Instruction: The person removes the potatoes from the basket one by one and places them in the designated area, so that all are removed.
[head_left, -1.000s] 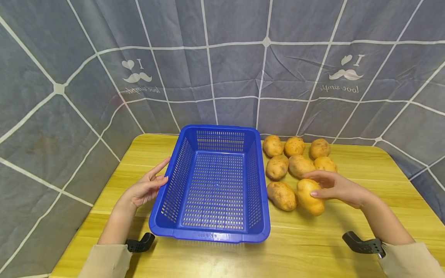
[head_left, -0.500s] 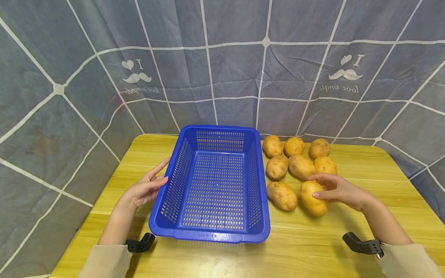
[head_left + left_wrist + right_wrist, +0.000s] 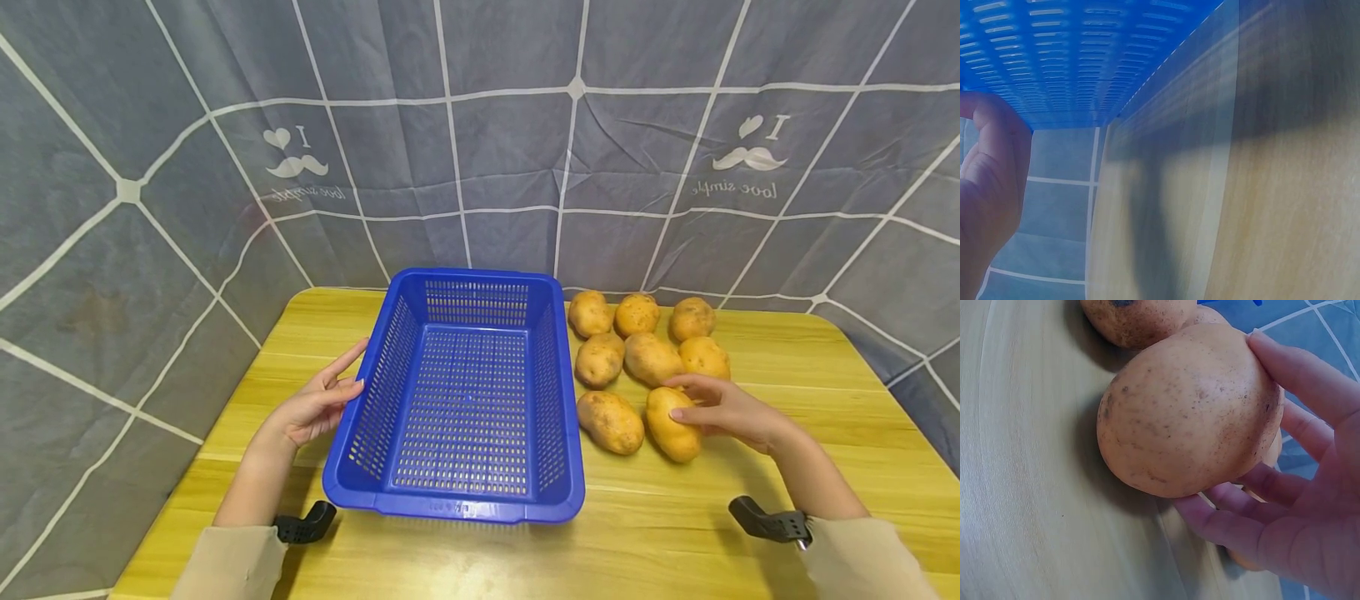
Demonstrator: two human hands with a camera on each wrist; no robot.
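A yellow-brown potato (image 3: 673, 425) is in my right hand (image 3: 731, 415), gripped between thumb and fingers close over the table. Seen from the right wrist, this potato (image 3: 1188, 412) has small dark specks, and the fingers (image 3: 1222, 528) curve under its side. My left hand (image 3: 315, 408) holds the left rim of a blue plastic basket (image 3: 453, 507), thumb at the rim and fingers against the outer wall. The left wrist view shows the slotted basket wall (image 3: 1085, 62) beside the hand (image 3: 994, 187). Nothing lies inside the basket.
Several potatoes (image 3: 652, 360) lie grouped right of the basket, one potato (image 3: 611, 422) between it and the held one. All stand on a wood-grain table (image 3: 637, 533). A grey grid-patterned curtain (image 3: 510, 158) hangs behind and at the left.
The held potato has shifted slightly within the same area and turned a little more upright; the right hand stays around it. The left hand and basket hold their place.
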